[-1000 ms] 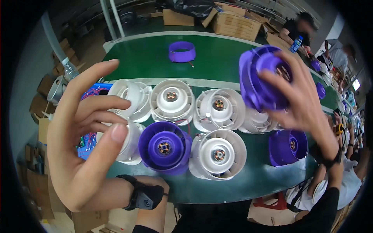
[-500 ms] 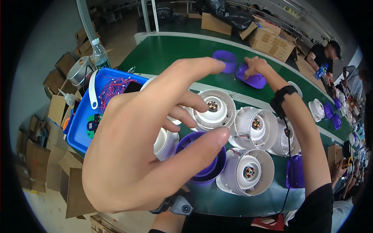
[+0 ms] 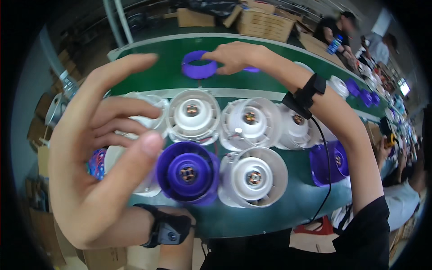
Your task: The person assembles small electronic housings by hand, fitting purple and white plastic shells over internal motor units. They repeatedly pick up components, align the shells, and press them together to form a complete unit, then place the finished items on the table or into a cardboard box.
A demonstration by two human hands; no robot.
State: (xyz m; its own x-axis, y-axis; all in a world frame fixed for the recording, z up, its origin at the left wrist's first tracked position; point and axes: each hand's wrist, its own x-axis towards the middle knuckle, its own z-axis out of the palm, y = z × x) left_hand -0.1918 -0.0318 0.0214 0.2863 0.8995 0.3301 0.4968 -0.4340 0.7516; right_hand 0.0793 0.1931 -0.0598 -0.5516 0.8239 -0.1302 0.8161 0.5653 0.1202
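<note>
My right hand [image 3: 234, 57] reaches over the green belt, its fingers and thumb closed on the right side of a purple plastic ring [image 3: 200, 72]. Partly hidden beneath that hand and forearm lies another purple part [image 3: 251, 69]. My left hand [image 3: 101, 139] hovers large in the foreground, empty, thumb and fingers apart. Below and beside it stand round fan housings with motors in their centres: a purple one [image 3: 186, 173], a white one [image 3: 254, 177] to its right, and a row behind including a white housing [image 3: 192, 112] and another white housing [image 3: 251, 119].
A purple housing [image 3: 326, 164] lies at the right near a black cable [image 3: 330, 189] running from my right wrist. Far left are a clear bottle [image 3: 69, 84] and cardboard boxes. A carton [image 3: 265, 24] stands behind the belt; people [image 3: 335, 33] work at the right.
My right hand has left the other purple part and moved left onto the purple ring. The view has turned right, so the housings appear farther left. My left hand stays raised with fingers spread.
</note>
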